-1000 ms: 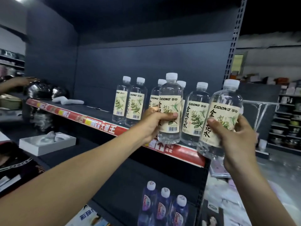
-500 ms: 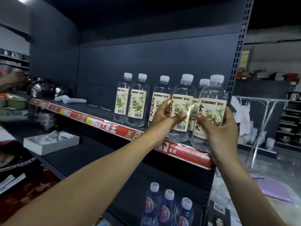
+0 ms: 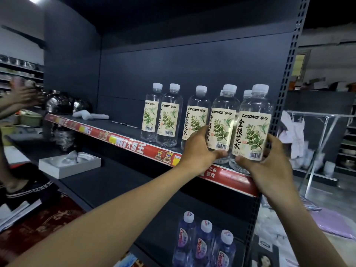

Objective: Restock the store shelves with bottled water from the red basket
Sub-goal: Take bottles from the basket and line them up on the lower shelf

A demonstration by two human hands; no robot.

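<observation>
Two bottles, mid-air a second ago, now stand at the shelf [image 3: 123,130] front, centre right: left hand [image 3: 199,153] grips the left bottle [image 3: 224,120], right hand [image 3: 269,168] the right bottle [image 3: 254,130]. Releasing them likely comes next.

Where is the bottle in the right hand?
Head view, right side: the bottle is at the shelf's front right corner, right of the second bottle in the left hand.
</observation>
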